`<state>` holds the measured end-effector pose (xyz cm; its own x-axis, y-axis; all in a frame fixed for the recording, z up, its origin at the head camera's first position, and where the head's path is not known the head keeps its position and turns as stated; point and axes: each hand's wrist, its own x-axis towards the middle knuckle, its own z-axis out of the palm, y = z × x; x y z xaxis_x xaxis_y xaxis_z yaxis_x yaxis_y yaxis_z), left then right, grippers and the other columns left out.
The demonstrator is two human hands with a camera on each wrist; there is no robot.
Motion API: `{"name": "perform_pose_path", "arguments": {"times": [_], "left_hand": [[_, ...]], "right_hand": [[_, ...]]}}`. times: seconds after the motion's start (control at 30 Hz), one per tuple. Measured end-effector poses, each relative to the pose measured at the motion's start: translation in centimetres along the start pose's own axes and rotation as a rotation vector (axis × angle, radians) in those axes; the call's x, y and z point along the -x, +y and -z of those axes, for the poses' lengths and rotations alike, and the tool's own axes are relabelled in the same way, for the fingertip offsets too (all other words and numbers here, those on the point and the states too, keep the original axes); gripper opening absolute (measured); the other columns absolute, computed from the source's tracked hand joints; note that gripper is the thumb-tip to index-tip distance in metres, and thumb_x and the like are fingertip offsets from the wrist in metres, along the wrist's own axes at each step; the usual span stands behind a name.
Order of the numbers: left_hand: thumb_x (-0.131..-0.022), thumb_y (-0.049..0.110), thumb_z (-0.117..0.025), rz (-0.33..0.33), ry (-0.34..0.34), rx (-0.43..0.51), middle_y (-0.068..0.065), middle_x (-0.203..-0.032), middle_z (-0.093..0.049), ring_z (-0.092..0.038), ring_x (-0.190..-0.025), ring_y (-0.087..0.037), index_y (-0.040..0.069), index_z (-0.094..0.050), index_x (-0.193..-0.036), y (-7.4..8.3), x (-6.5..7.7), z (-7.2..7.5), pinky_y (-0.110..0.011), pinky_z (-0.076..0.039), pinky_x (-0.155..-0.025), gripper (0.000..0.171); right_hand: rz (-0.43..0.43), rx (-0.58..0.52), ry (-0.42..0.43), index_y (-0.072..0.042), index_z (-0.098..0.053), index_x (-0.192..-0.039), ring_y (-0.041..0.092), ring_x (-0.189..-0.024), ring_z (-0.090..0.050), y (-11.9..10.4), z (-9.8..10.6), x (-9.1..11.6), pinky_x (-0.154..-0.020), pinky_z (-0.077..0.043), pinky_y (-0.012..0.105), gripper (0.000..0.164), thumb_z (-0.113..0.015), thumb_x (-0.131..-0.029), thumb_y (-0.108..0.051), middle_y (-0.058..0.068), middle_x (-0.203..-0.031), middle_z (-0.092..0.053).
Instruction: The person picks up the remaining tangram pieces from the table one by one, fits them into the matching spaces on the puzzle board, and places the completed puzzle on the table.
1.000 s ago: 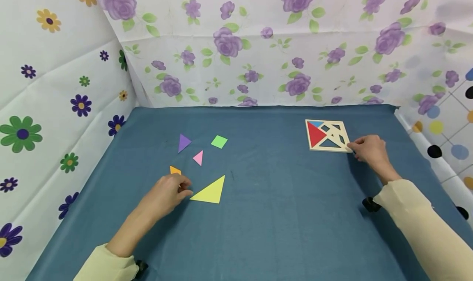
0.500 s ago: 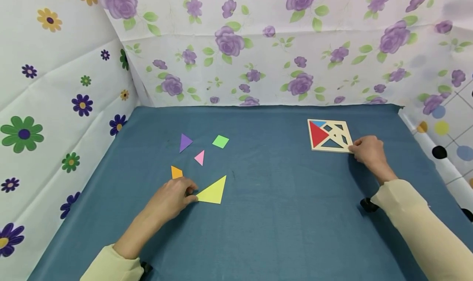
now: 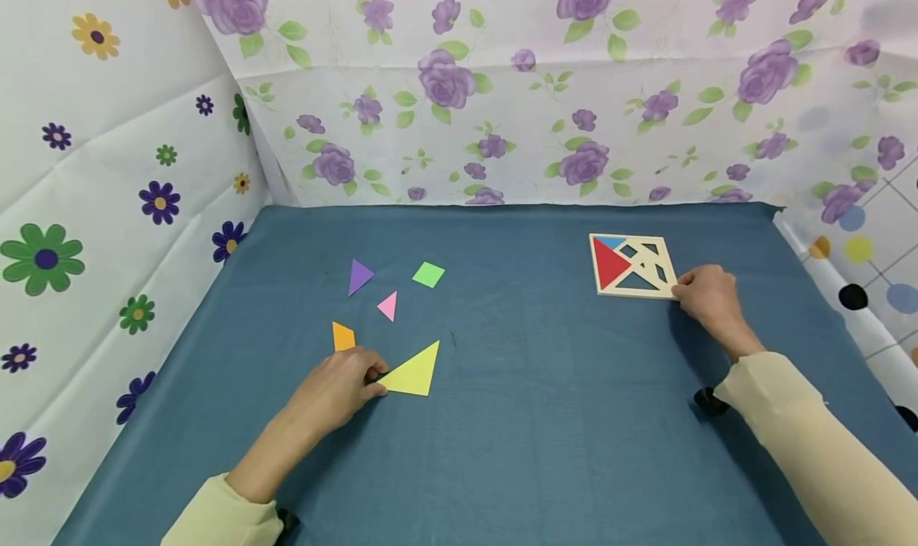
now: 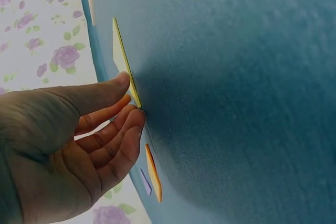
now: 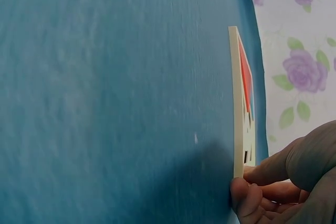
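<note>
My left hand [image 3: 333,390] pinches the left corner of a yellow triangle [image 3: 416,372], which lies on the blue cloth. In the left wrist view, the thumb is on the upper face of the triangle and the fingertips are at its corner. On the right, my right hand [image 3: 713,303] grips the near right corner of a wooden tangram board [image 3: 638,294] between thumb and fingers. The board holds a red triangle [image 3: 610,263] and a blue piece [image 3: 610,242]; its other cutouts show the cloth through them. An orange piece [image 3: 343,335] is partly hidden behind the left hand.
Beyond the left hand lie a purple triangle [image 3: 359,277], a pink triangle [image 3: 388,306] and a green square [image 3: 429,274]. Blue cloth [image 3: 516,418] covers the table. A flowered sheet [image 3: 502,131] hangs along the back, with patterned sheets at both sides.
My left hand has moved right, from just beside the yellow triangle onto its corner. The board has shifted slightly left, with my right hand still gripping it.
</note>
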<state>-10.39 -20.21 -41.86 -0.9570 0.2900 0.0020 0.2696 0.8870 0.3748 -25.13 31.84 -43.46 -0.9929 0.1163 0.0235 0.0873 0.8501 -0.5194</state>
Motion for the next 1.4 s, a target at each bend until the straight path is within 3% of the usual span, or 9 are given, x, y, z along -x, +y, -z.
{"name": "perform_pose_path", "arguments": {"times": [0.13, 0.33, 0.6, 0.83, 1.17, 1.4], "left_hand": [[-0.081, 0.005, -0.087, -0.006, 0.002, -0.002, -0.002, -0.086, -0.064, -0.055, -0.077, -0.015, 0.004, -0.077, -0.098, 0.1, -0.1, -0.1, -0.037, -0.052, -0.072, 0.02], [-0.082, 0.003, -0.086, -0.008, 0.006, -0.007, -0.004, -0.088, -0.065, -0.056, -0.078, -0.016, 0.005, -0.077, -0.098, 0.2, 0.1, -0.1, -0.039, -0.053, -0.073, 0.019], [-0.082, 0.003, -0.086, -0.002, 0.009, -0.011, -0.003, -0.084, -0.063, -0.055, -0.075, -0.016, 0.004, -0.076, -0.096, 0.4, 0.1, -0.1, -0.037, -0.052, -0.071, 0.017], [-0.081, 0.002, -0.086, -0.001, 0.018, -0.017, -0.003, -0.082, -0.063, -0.054, -0.074, -0.016, 0.003, -0.076, -0.095, 0.4, 0.0, -0.2, -0.037, -0.052, -0.07, 0.017], [-0.082, 0.002, -0.086, -0.001, 0.015, -0.02, -0.003, -0.08, -0.062, -0.054, -0.073, -0.016, 0.004, -0.076, -0.093, 0.3, -0.1, -0.4, -0.037, -0.053, -0.069, 0.016], [-0.082, 0.001, -0.085, 0.003, 0.015, -0.007, -0.004, -0.082, -0.064, -0.056, -0.074, -0.016, 0.003, -0.076, -0.094, 0.3, -0.1, -0.3, -0.038, -0.054, -0.071, 0.015]], "right_hand": [[0.016, -0.012, -0.012, 0.015, -0.072, -0.088, 0.021, -0.055, -0.058, -0.6, -0.3, 0.4, -0.049, -0.044, 0.031, 0.021, -0.059, -0.095, 0.0, 0.015, -0.066, -0.065], [0.043, -0.003, -0.011, 0.005, -0.067, -0.069, 0.017, -0.05, -0.05, -1.6, -1.1, 1.0, -0.048, -0.039, 0.031, 0.028, -0.06, -0.095, 0.0, 0.003, -0.054, -0.053], [0.102, 0.004, -0.03, -0.004, -0.06, -0.059, 0.017, -0.046, -0.044, -3.5, -2.2, 2.2, -0.047, -0.035, 0.031, 0.037, -0.058, -0.095, 0.001, 0.0, -0.049, -0.044], [0.133, 0.0, -0.042, -0.003, -0.061, -0.062, 0.017, -0.046, -0.042, -5.4, -3.5, 3.3, -0.046, -0.034, 0.031, 0.032, -0.058, -0.094, 0.003, 0.0, -0.05, -0.043], [0.177, -0.022, -0.06, -0.009, -0.052, -0.056, 0.014, -0.044, -0.033, -7.8, -5.3, 5.1, -0.046, -0.029, 0.029, 0.04, -0.058, -0.093, 0.005, -0.002, -0.049, -0.033], [0.22, -0.03, -0.064, -0.006, -0.056, -0.062, 0.013, -0.045, -0.036, -9.7, -6.4, 6.3, -0.047, -0.03, 0.029, 0.034, -0.059, -0.094, 0.004, -0.002, -0.051, -0.036]]}}
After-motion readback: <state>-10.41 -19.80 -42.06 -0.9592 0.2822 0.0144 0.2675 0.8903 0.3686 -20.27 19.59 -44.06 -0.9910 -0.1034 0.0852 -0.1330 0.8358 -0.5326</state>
